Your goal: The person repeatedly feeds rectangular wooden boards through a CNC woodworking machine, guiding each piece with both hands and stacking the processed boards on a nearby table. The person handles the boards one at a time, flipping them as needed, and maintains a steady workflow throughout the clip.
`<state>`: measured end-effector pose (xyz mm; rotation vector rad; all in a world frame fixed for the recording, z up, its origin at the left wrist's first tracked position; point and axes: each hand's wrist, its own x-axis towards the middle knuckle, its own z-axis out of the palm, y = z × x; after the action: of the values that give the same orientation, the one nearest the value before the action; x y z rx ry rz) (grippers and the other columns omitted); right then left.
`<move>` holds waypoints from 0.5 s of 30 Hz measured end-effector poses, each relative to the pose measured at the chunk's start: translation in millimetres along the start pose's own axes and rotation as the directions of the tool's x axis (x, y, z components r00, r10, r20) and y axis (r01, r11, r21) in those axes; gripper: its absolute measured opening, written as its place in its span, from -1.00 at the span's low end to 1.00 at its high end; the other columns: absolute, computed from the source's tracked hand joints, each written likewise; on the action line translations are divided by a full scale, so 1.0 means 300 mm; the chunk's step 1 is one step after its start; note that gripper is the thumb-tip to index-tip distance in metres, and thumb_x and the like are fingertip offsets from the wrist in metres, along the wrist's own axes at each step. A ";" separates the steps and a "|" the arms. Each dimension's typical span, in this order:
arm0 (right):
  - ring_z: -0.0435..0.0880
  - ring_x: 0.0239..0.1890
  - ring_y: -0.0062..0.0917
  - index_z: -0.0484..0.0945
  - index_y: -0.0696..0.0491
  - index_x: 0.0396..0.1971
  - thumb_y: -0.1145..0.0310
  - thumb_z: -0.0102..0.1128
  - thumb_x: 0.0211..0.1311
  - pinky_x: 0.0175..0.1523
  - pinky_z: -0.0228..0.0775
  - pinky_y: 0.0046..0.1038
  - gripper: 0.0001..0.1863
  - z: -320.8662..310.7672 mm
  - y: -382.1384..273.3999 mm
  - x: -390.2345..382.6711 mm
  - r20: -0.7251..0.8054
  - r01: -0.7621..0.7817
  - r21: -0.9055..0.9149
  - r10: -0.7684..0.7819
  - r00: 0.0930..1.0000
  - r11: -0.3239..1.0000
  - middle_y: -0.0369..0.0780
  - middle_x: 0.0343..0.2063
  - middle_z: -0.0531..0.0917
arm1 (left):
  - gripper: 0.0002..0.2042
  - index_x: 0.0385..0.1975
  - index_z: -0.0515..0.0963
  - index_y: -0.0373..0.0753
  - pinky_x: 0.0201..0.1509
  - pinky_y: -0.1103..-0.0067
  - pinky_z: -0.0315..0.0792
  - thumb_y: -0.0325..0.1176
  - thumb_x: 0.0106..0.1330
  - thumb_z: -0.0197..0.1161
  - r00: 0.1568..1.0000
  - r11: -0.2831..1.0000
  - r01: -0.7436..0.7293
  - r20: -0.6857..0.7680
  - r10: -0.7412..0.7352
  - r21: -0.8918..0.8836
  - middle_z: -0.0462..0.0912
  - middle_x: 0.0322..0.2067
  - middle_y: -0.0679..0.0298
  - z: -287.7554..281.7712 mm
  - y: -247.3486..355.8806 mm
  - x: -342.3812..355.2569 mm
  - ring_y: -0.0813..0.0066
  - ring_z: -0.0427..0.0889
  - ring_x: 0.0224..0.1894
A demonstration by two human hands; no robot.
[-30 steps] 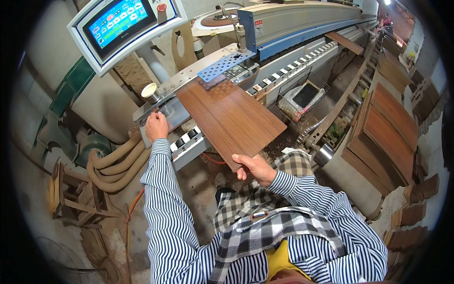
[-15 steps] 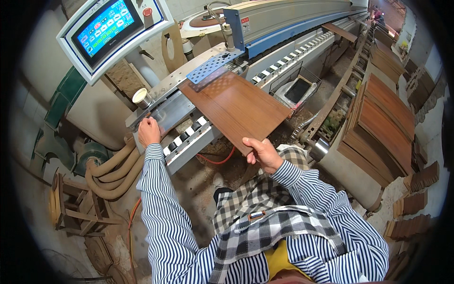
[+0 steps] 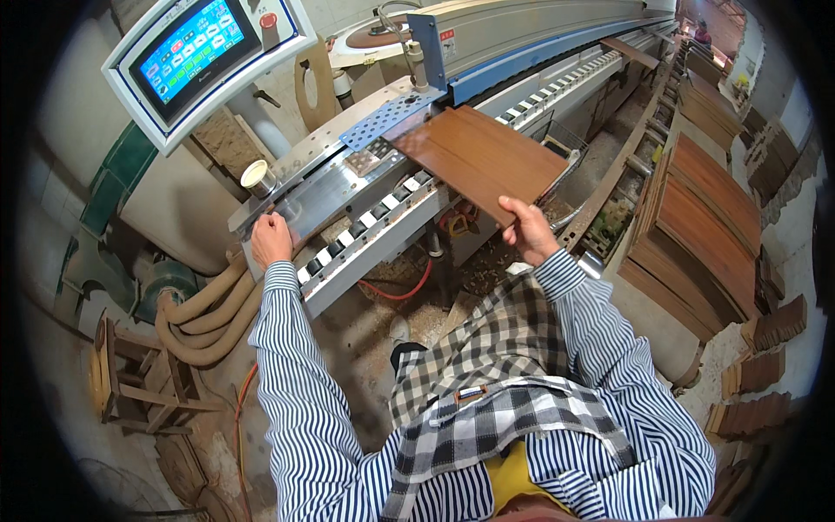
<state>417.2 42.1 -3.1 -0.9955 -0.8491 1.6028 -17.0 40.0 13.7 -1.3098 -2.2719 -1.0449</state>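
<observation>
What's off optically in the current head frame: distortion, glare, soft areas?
Head view: fisheye, corners black, stacked boards at right look bowed; head view: pale glare on the steel bed, slight sheen on the brown panel; head view: left hand and right hand fairly sharp, far end of the workshop hazy, detail too small to tell.

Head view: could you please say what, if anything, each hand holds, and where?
The right hand holds the brown board by its near corner; whether the left hand holds anything is unclear.
</observation>
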 end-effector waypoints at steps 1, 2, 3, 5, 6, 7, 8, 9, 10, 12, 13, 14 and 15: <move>0.42 -0.79 -0.70 0.45 0.24 -0.31 0.20 0.16 0.09 -0.76 0.22 -0.73 -0.63 -0.026 -0.010 0.015 -0.030 0.001 -0.013 -0.002 1.000 1.000 -0.24 -0.59 0.53 | -0.72 -0.56 0.47 -0.28 -0.29 0.26 0.32 -0.19 0.18 0.01 1.000 1.000 0.001 0.017 -0.001 0.005 0.54 -0.44 0.08 0.015 0.002 0.001 0.05 0.49 -0.35; 0.42 -0.79 -0.70 0.45 0.23 -0.32 0.19 0.17 0.08 -0.76 0.22 -0.72 -0.63 -0.042 -0.017 0.029 -0.051 -0.002 -0.023 0.001 0.999 1.000 -0.23 -0.60 0.53 | -0.73 -0.54 0.48 -0.27 -0.29 0.27 0.33 -0.19 0.18 0.01 1.000 1.000 0.005 0.029 -0.006 0.019 0.54 -0.43 0.09 0.013 -0.003 0.002 0.06 0.49 -0.33; 0.43 -0.79 -0.70 0.46 0.22 -0.34 0.16 0.17 0.08 -0.75 0.22 -0.73 -0.62 -0.059 -0.028 0.044 -0.068 0.013 -0.025 -0.015 0.998 1.000 -0.23 -0.63 0.53 | -0.73 -0.54 0.48 -0.28 -0.29 0.26 0.33 -0.19 0.18 0.01 1.000 1.000 0.000 0.026 -0.001 0.028 0.54 -0.43 0.08 0.012 -0.006 0.005 0.06 0.49 -0.33; 0.43 -0.77 -0.70 0.46 0.18 -0.38 0.11 0.14 0.11 -0.71 0.25 -0.70 -0.63 -0.114 -0.040 0.081 -0.141 0.007 -0.072 -0.017 0.990 0.997 -0.24 -0.65 0.53 | -0.73 -0.54 0.48 -0.28 -0.28 0.26 0.33 -0.19 0.18 0.01 0.999 0.999 -0.014 0.031 0.013 0.035 0.54 -0.43 0.07 0.027 0.001 0.006 0.06 0.49 -0.33; 0.44 -0.76 -0.70 0.46 0.16 -0.40 0.08 0.11 0.13 -0.69 0.25 -0.68 -0.62 -0.136 -0.055 0.094 -0.175 0.002 -0.110 -0.021 0.984 0.994 -0.24 -0.66 0.53 | -0.72 -0.55 0.47 -0.29 -0.28 0.25 0.33 -0.19 0.18 0.01 0.999 0.998 -0.040 0.018 0.040 0.039 0.54 -0.43 0.06 0.034 -0.002 0.012 0.06 0.49 -0.33; 0.45 -0.74 -0.69 0.45 0.13 -0.42 0.05 0.08 0.15 -0.67 0.25 -0.67 -0.62 -0.169 -0.061 0.105 -0.217 0.036 -0.099 -0.057 0.974 0.994 -0.24 -0.65 0.54 | -0.72 -0.55 0.46 -0.30 -0.28 0.24 0.33 -0.19 0.18 0.00 0.997 0.997 -0.072 0.020 0.072 0.031 0.54 -0.42 0.05 0.068 -0.005 0.018 0.05 0.49 -0.33; 0.46 -0.71 -0.68 0.45 0.11 -0.44 0.02 0.04 0.17 -0.64 0.26 -0.66 -0.61 -0.186 -0.080 0.096 -0.257 0.073 -0.082 -0.092 0.962 0.994 -0.24 -0.64 0.54 | -0.72 -0.56 0.46 -0.31 -0.28 0.23 0.33 -0.19 0.18 0.00 0.994 0.994 -0.109 0.018 0.109 0.028 0.54 -0.42 0.04 0.088 -0.008 0.030 0.05 0.49 -0.33; 0.48 -0.68 -0.66 0.43 0.09 -0.47 0.00 0.01 0.19 -0.60 0.26 -0.68 -0.60 -0.208 -0.109 0.070 -0.262 0.071 -0.086 -0.092 0.961 0.994 -0.23 -0.61 0.57 | -0.72 -0.54 0.47 -0.33 -0.28 0.27 0.35 -0.21 0.18 0.01 0.991 0.990 -0.132 0.026 0.131 0.043 0.55 -0.42 0.05 0.091 -0.032 0.044 0.11 0.51 -0.33; 0.49 -0.64 -0.67 0.46 0.10 -0.40 0.04 0.00 0.21 -0.56 0.28 -0.68 -0.62 -0.254 -0.122 0.044 -0.220 0.098 -0.069 -0.111 0.969 0.993 -0.23 -0.56 0.59 | -0.72 -0.52 0.47 -0.34 -0.28 0.32 0.37 -0.22 0.18 0.02 0.987 0.985 -0.161 0.037 0.159 0.055 0.55 -0.42 0.06 0.084 -0.061 0.050 0.18 0.52 -0.34; 0.51 -0.57 -0.73 0.48 0.09 -0.22 0.07 -0.03 0.24 -0.45 0.31 -0.71 -0.63 -0.351 -0.139 -0.067 -0.244 0.211 -0.270 -0.279 0.929 0.939 -0.29 -0.54 0.60 | -0.74 -0.41 0.51 -0.32 -0.22 0.46 0.40 -0.23 0.23 0.02 0.988 0.932 -0.065 0.107 0.110 -0.358 0.58 -0.39 0.14 0.049 -0.050 0.042 0.35 0.53 -0.33; 0.51 -0.53 -0.74 0.48 0.09 -0.12 0.19 -0.02 0.24 -0.43 0.33 -0.71 -0.67 -0.428 -0.141 -0.130 -0.291 0.240 -0.368 -0.357 0.888 0.898 -0.28 -0.49 0.61 | -0.77 -0.26 0.51 -0.28 -0.11 0.56 0.37 -0.27 0.27 0.02 0.989 0.892 -0.059 0.097 0.114 -0.448 0.57 -0.30 0.22 0.004 -0.003 0.044 0.45 0.49 -0.28; 0.51 -0.55 -0.71 0.51 0.08 -0.18 0.26 0.00 0.22 -0.42 0.36 -0.64 -0.73 -0.508 -0.136 -0.192 -0.282 0.355 -0.424 -0.494 0.822 0.833 -0.28 -0.49 0.61 | -0.77 -0.13 0.47 -0.29 0.01 0.53 0.35 -0.35 0.30 -0.01 0.964 0.848 -0.239 -0.008 0.267 -0.473 0.54 -0.16 0.21 -0.053 0.010 0.085 0.40 0.47 -0.12; 0.53 -0.53 -0.65 0.51 0.09 -0.19 0.28 0.01 0.20 -0.39 0.38 -0.60 -0.74 -0.608 -0.136 -0.256 -0.342 0.350 -0.582 -0.612 0.713 0.734 -0.27 -0.49 0.62 | -0.74 -0.06 0.43 -0.32 0.11 0.51 0.28 -0.40 0.30 -0.02 0.934 0.753 -0.350 -0.152 0.322 -0.557 0.48 -0.05 0.18 -0.162 0.151 0.080 0.40 0.41 0.02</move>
<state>609.6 -14.5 -26.7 -1.3216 -1.0408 0.5958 4.7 33.7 80.7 -1.8116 -1.6235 -1.6734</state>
